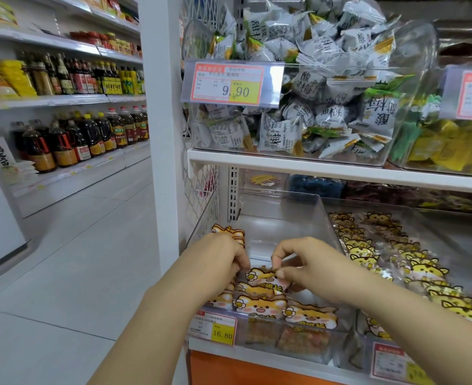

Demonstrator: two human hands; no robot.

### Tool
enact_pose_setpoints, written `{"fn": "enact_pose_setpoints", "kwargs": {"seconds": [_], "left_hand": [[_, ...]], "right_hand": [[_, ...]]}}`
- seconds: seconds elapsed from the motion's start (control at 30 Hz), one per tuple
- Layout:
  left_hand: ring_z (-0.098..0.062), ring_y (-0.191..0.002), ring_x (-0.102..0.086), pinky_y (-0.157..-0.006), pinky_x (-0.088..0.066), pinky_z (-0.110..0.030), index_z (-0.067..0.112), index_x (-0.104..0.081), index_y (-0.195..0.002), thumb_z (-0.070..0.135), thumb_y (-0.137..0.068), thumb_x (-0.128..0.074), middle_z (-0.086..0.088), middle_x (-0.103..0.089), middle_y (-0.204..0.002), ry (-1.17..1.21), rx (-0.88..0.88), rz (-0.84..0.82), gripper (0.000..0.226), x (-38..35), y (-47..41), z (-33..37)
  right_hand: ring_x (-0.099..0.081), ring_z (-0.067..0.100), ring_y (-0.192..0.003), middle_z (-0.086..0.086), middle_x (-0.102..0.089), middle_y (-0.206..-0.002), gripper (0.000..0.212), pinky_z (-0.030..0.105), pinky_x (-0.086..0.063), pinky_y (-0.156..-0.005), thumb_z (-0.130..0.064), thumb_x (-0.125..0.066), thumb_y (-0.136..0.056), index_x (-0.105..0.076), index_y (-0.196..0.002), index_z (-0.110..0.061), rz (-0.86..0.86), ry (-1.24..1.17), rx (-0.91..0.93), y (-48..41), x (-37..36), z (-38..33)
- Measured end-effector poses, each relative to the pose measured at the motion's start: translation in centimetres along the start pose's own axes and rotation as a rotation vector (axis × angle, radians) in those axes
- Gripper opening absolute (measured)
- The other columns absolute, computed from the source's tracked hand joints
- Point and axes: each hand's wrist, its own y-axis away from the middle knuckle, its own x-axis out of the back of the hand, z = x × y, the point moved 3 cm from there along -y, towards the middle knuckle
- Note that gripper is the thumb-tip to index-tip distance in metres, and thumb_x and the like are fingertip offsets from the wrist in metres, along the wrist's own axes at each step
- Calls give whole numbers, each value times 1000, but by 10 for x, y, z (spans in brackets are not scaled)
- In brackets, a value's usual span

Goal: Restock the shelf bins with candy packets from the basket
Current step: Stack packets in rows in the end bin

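A clear plastic bin (307,207) on the lower shelf holds orange cat-face candy packets (260,304) along its front. My left hand (223,259) grips a bunch of the same packets (229,232), which stick up above its knuckles. My right hand (307,265) pinches the top edge of one cat-face packet (265,276) just above the row in the bin. Both hands are inside the bin's front half. The basket is not in view.
Right of this bin stands another with yellow cat-face packets (412,265). Above, a shelf (312,165) carries a bin of grey plum candies (312,87) with a 9.90 tag. A white pillar (159,134) and an aisle with oil bottles (76,140) lie to the left.
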Motion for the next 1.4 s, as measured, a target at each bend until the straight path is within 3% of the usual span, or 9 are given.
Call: {"fn": "enact_pose_setpoints", "kwargs": {"seconds": [0.17,0.33,0.47,0.67,0.77,0.97,1.07,1.23,1.4], "left_hand": [[-12,-104,-63,-80,-40,-16,23,-73,-111,17,-100,-53,5,-70,-109,80,37,37,23,9,7,-4],[-18,-106,-67,-88,-49,-21,21,-73,-114,19,-99,-60,0,-73,-110,70,21,-61,20,4,6,5],[-17,-98,-64,-88,-51,-30,22,-72,-103,27,-97,-57,3,-70,-101,-46,3,-37,17,2,4,2],[-17,-103,-65,-92,-50,-29,21,-74,-110,26,-99,-58,2,-72,-107,-22,23,-90,20,4,3,7],[-14,-105,-67,-93,-48,-22,20,-75,-116,20,-99,-61,2,-74,-113,69,62,-138,22,4,2,8],[-7,-83,-68,-82,-56,-25,28,-76,-91,16,-96,-60,9,-70,-96,121,90,-12,20,3,7,-2],[-7,-88,-61,-85,-53,-29,39,-64,-77,19,-93,-58,15,-60,-95,34,88,70,26,7,7,-6],[-17,-108,-63,-94,-51,-32,31,-74,-110,25,-99,-53,7,-68,-114,-36,80,-22,24,3,3,-6],[-14,-108,-63,-92,-49,-25,30,-74,-114,25,-98,-58,7,-70,-113,2,64,12,23,5,2,-7]], "right_hand": [[-69,24,-76,-1,-70,-85,23,40,-59,-74,-13,-66,-93,-61,-79,-31,24,52,-14,0,-15,-1],[-69,24,-79,-1,-70,-87,18,40,-57,-74,-19,-70,-91,-62,-82,-32,24,38,2,2,-16,-1],[-65,13,-64,-13,-68,-77,1,34,-58,-69,-24,-66,-95,-67,-95,-24,2,-61,-1,1,-5,0],[-68,5,-87,-12,-68,-95,25,27,-56,-83,-10,-66,-91,-65,-89,-35,-20,152,10,-1,2,4],[-67,3,-75,-9,-66,-83,23,31,-58,-80,-10,-71,-88,-65,-83,-31,6,196,9,-4,2,3],[-65,14,-84,-11,-65,-85,19,34,-55,-80,-27,-73,-86,-56,-81,-31,57,406,64,-14,0,-6],[-66,14,-84,-10,-68,-85,23,34,-55,-79,-26,-70,-88,-51,-75,-32,81,449,86,-18,-1,-10],[-68,10,-86,-9,-72,-86,19,37,-55,-80,-22,-62,-92,-52,-77,-29,44,472,99,-18,-2,-11],[-64,4,-85,-18,-66,-78,20,33,-53,-80,-23,-60,-95,-52,-78,-29,-2,465,104,-11,4,-11]]}}
